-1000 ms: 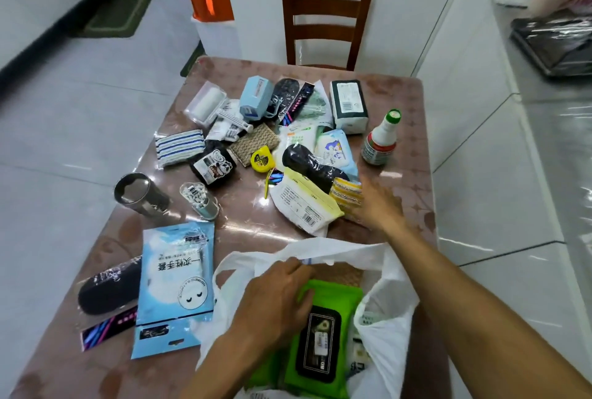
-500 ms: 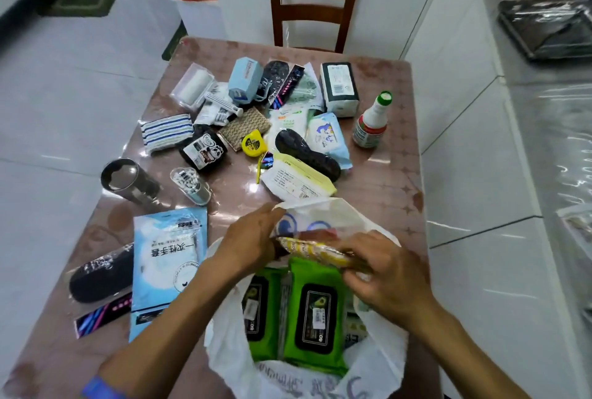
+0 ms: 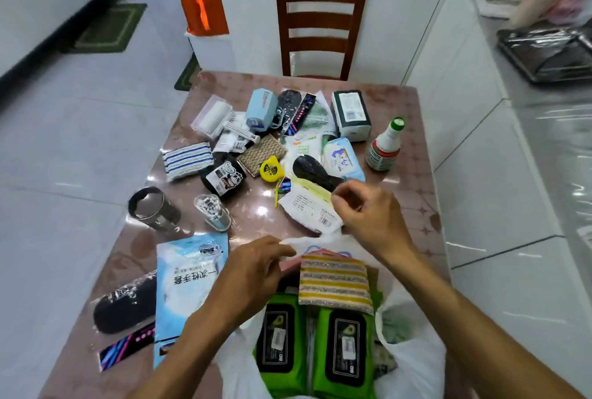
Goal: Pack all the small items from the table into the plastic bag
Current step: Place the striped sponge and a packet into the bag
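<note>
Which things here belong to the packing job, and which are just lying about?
Job: plastic bag, striped sponge pack in it, green wipes, white packet, tape measure, bottle, left hand, right hand.
Lying about: chair, orange bag, floor mat.

"一次性手套" on the light-blue packet (image 3: 189, 280); other labels illegible

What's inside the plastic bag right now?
In the plastic bag: two green wipe packs side by side, with a yellow striped scouring pad lying across their far ends. A pale packet shows at the right wall. Anything beneath the packs is covered.
</note>
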